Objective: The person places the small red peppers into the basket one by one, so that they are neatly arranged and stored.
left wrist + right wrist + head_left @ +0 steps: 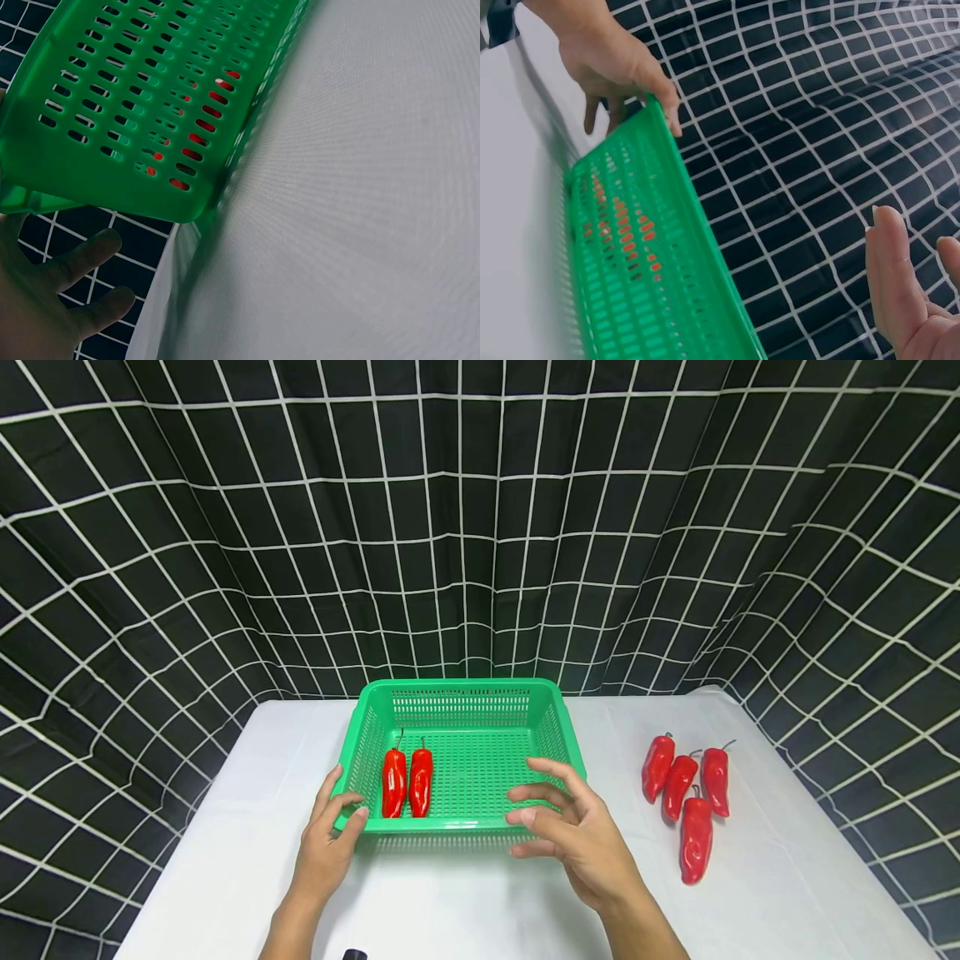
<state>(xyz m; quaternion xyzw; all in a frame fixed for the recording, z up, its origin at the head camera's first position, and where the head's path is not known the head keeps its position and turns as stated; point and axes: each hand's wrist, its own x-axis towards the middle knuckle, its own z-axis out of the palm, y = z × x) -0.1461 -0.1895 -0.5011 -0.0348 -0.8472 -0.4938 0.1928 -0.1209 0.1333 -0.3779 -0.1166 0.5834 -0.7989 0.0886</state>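
Note:
A green plastic basket with slotted walls sits on the white table. Two red peppers lie side by side along its left part; their red shows through the slots in both wrist views. At the front left corner, my left hand holds the rim, thumb over the edge; some of its fingers spread below the rim. Over the front right corner hovers my right hand, fingers loosely bent and apart, holding nothing. In the right wrist view, its fingers stand away from the basket.
Several more red peppers lie grouped on the table right of the basket. A black curtain with a white grid surrounds the white table at the back and sides. A small black object pokes in at the bottom edge.

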